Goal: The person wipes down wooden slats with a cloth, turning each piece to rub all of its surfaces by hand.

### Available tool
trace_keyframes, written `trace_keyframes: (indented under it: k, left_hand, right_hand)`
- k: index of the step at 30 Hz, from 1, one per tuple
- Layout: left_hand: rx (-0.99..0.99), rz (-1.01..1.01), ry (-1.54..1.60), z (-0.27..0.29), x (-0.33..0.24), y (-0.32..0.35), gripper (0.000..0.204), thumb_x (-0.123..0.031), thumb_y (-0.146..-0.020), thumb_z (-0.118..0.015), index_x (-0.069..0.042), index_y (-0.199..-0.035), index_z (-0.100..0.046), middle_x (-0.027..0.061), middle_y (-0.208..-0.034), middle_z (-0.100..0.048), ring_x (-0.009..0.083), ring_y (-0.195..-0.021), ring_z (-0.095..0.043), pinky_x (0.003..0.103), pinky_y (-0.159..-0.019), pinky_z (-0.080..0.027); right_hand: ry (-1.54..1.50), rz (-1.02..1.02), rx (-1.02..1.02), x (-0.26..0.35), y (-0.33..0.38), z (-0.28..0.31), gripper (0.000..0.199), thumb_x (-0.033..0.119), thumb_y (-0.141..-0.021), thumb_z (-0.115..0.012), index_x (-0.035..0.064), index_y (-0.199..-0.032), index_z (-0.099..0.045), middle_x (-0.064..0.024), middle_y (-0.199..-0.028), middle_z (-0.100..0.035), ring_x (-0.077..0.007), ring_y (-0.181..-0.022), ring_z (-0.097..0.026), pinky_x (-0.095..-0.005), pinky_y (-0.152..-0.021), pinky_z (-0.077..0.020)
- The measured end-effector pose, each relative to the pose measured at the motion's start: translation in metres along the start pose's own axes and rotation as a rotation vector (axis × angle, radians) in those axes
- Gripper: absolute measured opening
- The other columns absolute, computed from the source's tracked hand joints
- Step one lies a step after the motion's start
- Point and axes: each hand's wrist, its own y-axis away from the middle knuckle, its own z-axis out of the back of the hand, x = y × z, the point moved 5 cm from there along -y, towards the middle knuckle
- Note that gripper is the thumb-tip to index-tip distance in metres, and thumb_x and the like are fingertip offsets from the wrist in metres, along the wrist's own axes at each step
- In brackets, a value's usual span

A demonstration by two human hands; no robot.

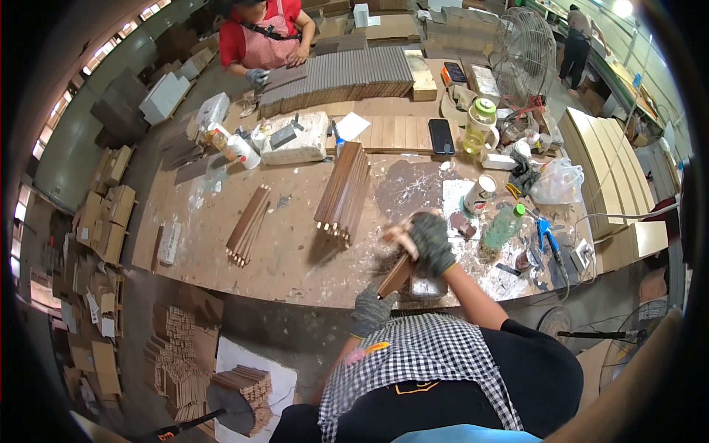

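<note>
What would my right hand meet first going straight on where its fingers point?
Probably the larger bundle of brown strips, left of your right hand, though blur makes depth and direction uncertain.

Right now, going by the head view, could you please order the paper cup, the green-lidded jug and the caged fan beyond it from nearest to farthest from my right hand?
From your right hand:
1. Paper cup, ahead and to the right.
2. Green-lidded jug, farther ahead, also right.
3. Caged fan, beyond the jug, farther right.
</note>
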Motion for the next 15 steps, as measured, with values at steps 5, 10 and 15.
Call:
trace_keyframes:
  k: [5, 10, 15]
  left_hand:
    - [-0.047, -0.009, 0.093, 0.019, -0.012, -0.004, 0.042, -0.015, -0.088, -0.075, -0.005, -0.127, -0.064, 0.0177, -0.11, -0.073, 0.0297, -0.101, -0.071, 0.038, -0.087, -0.056]
    - [-0.192, -0.069, 0.234, 0.027, 0.03, -0.013, 0.041, -0.01, -0.088, -0.074, -0.003, -0.127, -0.066, 0.0151, -0.114, -0.073, 0.0238, -0.103, -0.071, 0.035, -0.088, -0.055]
    - [0.048, -0.17, -0.04, -0.017, 0.065, -0.03, 0.041, -0.012, -0.091, -0.071, -0.002, -0.13, -0.065, 0.0141, -0.118, -0.072, 0.026, -0.106, -0.07, 0.038, -0.09, -0.056]
  right_hand:
    - [0.261, -0.026, -0.306, -0.021, -0.053, 0.113, 0.029, 0.029, -0.1, -0.059, 0.0021, -0.108, -0.069, -0.0204, -0.097, -0.066, -0.0391, -0.092, -0.064, -0.044, -0.081, -0.0498]
    - [-0.29, -0.018, -0.292, 0.162, -0.031, 0.138, 0.027, 0.033, -0.09, -0.077, 0.0084, -0.097, -0.068, -0.0086, -0.084, -0.07, -0.0192, -0.073, -0.066, -0.0324, -0.059, -0.0524]
    - [0.252, 0.552, -0.1, 0.218, 0.038, 0.053, 0.024, 0.027, -0.088, -0.071, 0.014, -0.109, -0.072, -0.0062, -0.12, -0.068, -0.0266, -0.117, -0.06, -0.0463, -0.108, -0.043]
